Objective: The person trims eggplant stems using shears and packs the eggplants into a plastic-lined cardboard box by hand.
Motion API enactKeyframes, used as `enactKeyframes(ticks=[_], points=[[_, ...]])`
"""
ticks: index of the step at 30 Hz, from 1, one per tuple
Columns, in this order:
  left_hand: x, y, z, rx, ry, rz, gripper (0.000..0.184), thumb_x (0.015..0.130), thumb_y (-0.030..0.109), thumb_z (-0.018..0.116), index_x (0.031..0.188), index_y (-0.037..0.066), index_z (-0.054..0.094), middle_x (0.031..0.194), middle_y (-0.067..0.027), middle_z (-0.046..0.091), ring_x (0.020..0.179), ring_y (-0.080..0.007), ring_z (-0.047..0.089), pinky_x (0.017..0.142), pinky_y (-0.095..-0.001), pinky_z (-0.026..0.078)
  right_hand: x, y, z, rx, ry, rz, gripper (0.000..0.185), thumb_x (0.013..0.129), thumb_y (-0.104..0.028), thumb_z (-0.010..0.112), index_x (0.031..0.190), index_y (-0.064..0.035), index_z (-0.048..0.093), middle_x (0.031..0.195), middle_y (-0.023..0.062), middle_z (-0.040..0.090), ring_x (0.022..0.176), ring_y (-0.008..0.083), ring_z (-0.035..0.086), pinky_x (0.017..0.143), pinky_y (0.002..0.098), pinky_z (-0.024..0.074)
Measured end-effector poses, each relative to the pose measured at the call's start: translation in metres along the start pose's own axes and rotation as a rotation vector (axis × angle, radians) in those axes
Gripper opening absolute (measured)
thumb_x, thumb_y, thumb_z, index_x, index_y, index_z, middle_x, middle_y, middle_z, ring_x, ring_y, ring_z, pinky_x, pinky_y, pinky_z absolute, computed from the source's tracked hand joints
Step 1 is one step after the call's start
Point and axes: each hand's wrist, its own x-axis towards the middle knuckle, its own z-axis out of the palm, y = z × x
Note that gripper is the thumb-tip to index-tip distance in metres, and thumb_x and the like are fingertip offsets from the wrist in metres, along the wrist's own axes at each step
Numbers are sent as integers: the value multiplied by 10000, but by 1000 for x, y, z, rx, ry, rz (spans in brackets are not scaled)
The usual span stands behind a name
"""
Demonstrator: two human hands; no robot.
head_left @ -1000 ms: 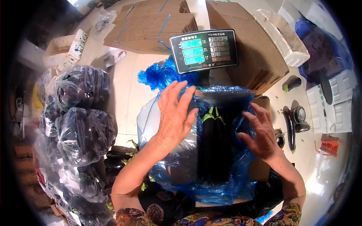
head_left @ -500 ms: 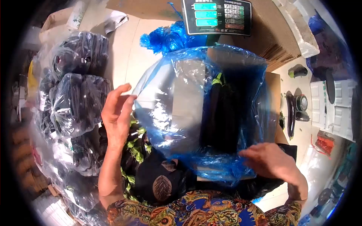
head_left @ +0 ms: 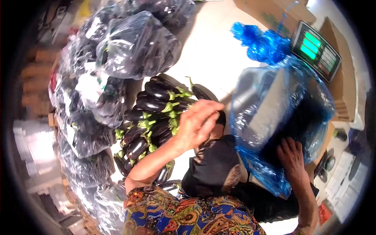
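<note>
My left hand (head_left: 199, 122) hovers over the near side of a pile of glossy dark eggplants (head_left: 150, 102) with green stems. Its fingers are loosely bent and nothing shows in them. A single eggplant (head_left: 203, 92) lies just beyond it, partly hidden. My right hand (head_left: 291, 154) reaches into the mouth of a blue plastic bag (head_left: 258, 162), fingers slightly apart against the dark inside. The bag lines a box and stands wide at the top. Deep shadow hides what lies in it.
Clear bags packed with eggplants (head_left: 143, 49) are heaped along the left. A digital scale display (head_left: 316, 51) stands beyond the blue bag, with crumpled blue plastic (head_left: 266, 45) beside it. Cardboard (head_left: 340, 74) is at the far right. Black-clad knees (head_left: 213, 164) are close below my hands.
The view has swung left, bringing the eggplant pile into sight. My left hand has left the blue bag's edge for the pile. My right hand has moved from the near rim into the bag.
</note>
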Motion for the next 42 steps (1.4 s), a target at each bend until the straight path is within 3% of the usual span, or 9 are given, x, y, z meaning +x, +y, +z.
enactKeyframes(ticks=[11, 16, 19, 23, 27, 28, 32, 38, 42], points=[[-66, -50, 11, -146, -39, -242, 183, 870, 21, 617, 1045, -13, 655, 923, -117, 659, 843, -223, 653, 756, -316, 520, -15, 31, -1, 64, 137, -90, 331, 743, -50, 609, 1074, -52, 590, 1256, 166, 581, 1209, 341, 523, 991, 497, 396], [-17, -9, -13, -709, 40, -394, 240, 917, -10, 592, 1154, -3, 626, 1001, -66, 666, 899, -127, 637, 812, -263, 519, -27, 44, -63, 378, 305, 363, 636, 798, -420, 547, 1271, 5, 528, 1299, 222, 542, 1212, 398, 520, 1007, 463, 417], [23, 26, -8, -848, -62, -201, 276, 909, 11, 609, 1183, -19, 603, 1047, -115, 662, 943, -160, 638, 817, -288, 528, -28, 44, -58, 838, 410, 612, 611, 641, -44, 529, 1249, 10, 537, 1269, 198, 571, 1206, 331, 551, 1045, 388, 408], [75, 71, 23, -643, -520, 272, 443, 824, -1, 681, 1252, -7, 566, 1123, -137, 652, 958, -205, 654, 824, -325, 541, -40, 31, -71, 694, 530, 631, 634, 587, 21, 505, 1220, 6, 545, 1249, 180, 582, 1207, 302, 555, 1063, 360, 401], [100, 99, 101, -539, -647, 471, 679, 777, 43, 718, 1392, 38, 430, 1245, -182, 585, 1140, -328, 579, 949, -400, 479, -50, 16, -83, 715, 571, 654, 530, 756, -263, 654, 1214, -15, 552, 1247, 171, 571, 1182, 325, 560, 1015, 395, 420], [101, 100, 125, -462, -604, 564, 682, 764, 46, 724, 1382, 38, 437, 1241, -187, 582, 1162, -341, 559, 979, -417, 457, -55, 15, -74, 725, 593, 641, 666, 848, -561, 590, 1216, -7, 549, 1238, 186, 566, 1173, 338, 558, 996, 399, 424], [97, 76, 211, -414, -621, 743, 561, 704, 70, 735, 1221, 43, 520, 1205, -169, 558, 1155, -356, 520, 989, -457, 417, -63, 1, -70, 691, 592, 661, 871, 829, -752, 484, 1229, 18, 544, 1252, 216, 546, 1170, 354, 550, 996, 410, 419], [96, 73, 212, -305, -621, 836, 491, 637, 114, 757, 1088, 110, 562, 1018, -138, 562, 965, -354, 555, 853, -438, 466, -69, -13, -48, 825, 581, 649, 791, 876, -646, 543, 1324, 2, 483, 1317, 196, 509, 1260, 303, 484, 1038, 387, 398], [113, 74, 177, -632, -557, 564, 460, 645, 110, 817, 1042, 84, 587, 1011, -129, 602, 917, -298, 627, 802, -400, 519, -82, -18, -69, 918, 386, 1023, 425, 798, -17, 675, 1214, -35, 591, 824, 49, 616, 888, 178, 568, 807, 335, 451]])
